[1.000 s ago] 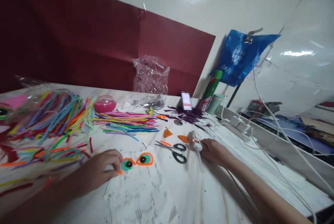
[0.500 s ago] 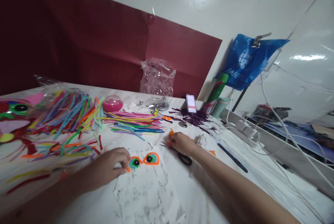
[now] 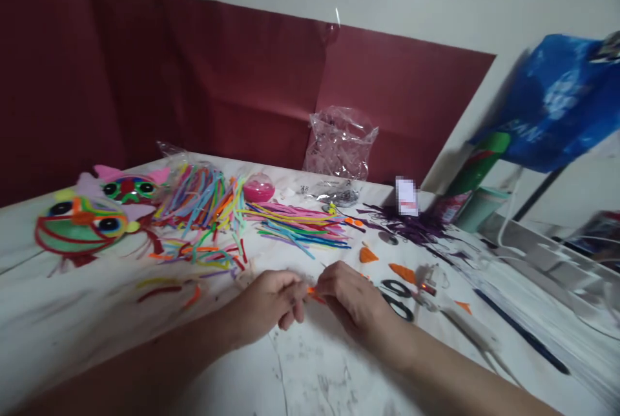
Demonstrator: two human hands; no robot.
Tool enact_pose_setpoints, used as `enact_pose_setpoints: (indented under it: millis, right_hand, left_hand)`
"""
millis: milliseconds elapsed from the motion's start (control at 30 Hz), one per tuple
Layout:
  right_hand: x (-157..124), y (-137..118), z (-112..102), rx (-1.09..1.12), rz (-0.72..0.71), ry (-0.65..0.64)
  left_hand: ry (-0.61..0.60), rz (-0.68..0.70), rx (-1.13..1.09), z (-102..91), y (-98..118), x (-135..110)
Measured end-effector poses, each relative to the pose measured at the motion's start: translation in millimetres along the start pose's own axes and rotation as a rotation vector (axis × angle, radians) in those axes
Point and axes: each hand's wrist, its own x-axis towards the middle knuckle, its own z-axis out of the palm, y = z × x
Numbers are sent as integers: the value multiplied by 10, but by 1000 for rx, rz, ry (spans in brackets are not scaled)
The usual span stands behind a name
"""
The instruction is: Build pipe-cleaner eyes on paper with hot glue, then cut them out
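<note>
My left hand point(image 3: 278, 300) and my right hand point(image 3: 349, 296) are close together above the white table, fingertips almost meeting. Pinched between them is a small orange piece point(image 3: 314, 293); the fingers cover most of it, so its full shape is hidden. Just right of my right hand are the black handles of a pair of scissors point(image 3: 397, 300), partly behind the hand. A white glue gun point(image 3: 460, 322) lies further right. Orange cutouts point(image 3: 368, 254) rest beyond my right hand. Below my hands is a sheet of paper with faint writing point(image 3: 310, 371).
Colourful pipe cleaners point(image 3: 300, 225) lie behind my hands, beside a pink round container point(image 3: 259, 188). Two decorated masks point(image 3: 80, 228) are at the left. Purple strips point(image 3: 421, 225), a phone point(image 3: 407, 196), a dark pen-like stick point(image 3: 520, 331) and a power strip with cables point(image 3: 557, 258) occupy the right.
My right hand has come back from the orange cutouts to meet my left hand. The orange-rimmed pair of eyes by my left hand no longer shows. The view has turned left.
</note>
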Motion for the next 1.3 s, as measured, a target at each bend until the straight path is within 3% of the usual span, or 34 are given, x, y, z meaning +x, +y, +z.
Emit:
enact_pose_setpoints:
  millis: [67, 167, 300, 400, 467, 600, 800, 1000, 1100, 1167, 1300]
  right_hand:
    - [-6, -25, 77, 6, -44, 30]
    - [-37, -30, 114, 147, 215, 117]
    - [-51, -71, 78, 505, 725, 147]
    - [-42, -102, 80, 688, 850, 126]
    - [-43, -112, 106, 742, 875, 141]
    - [-73, -140, 172, 700, 824, 216]
    - [-74, -224, 223, 679, 770, 253]
    - [-35, -156, 160, 691, 916, 338]
    - [-36, -132, 152, 700, 938, 340]
    - [-54, -121, 172, 694, 965, 314]
    - [-140, -80, 259, 742, 1044, 137]
  left_hand:
    - [-23, -29, -86, 8, -21, -14]
    - [87, 1, 28, 11, -11, -39]
    - [242, 292, 419, -3, 2, -65]
    - [263, 528, 612, -31, -29, -64]
    - [254, 596, 664, -43, -45, -63]
    - [283, 507, 551, -6, -11, -77]
    - [231, 465, 444, 75, 73, -103]
    - [577, 160, 305, -173, 77, -6]
    - [652, 153, 351, -256, 50, 50]
    - [594, 201, 408, -249, 9, 67]
    - [253, 217, 632, -203, -155, 88]
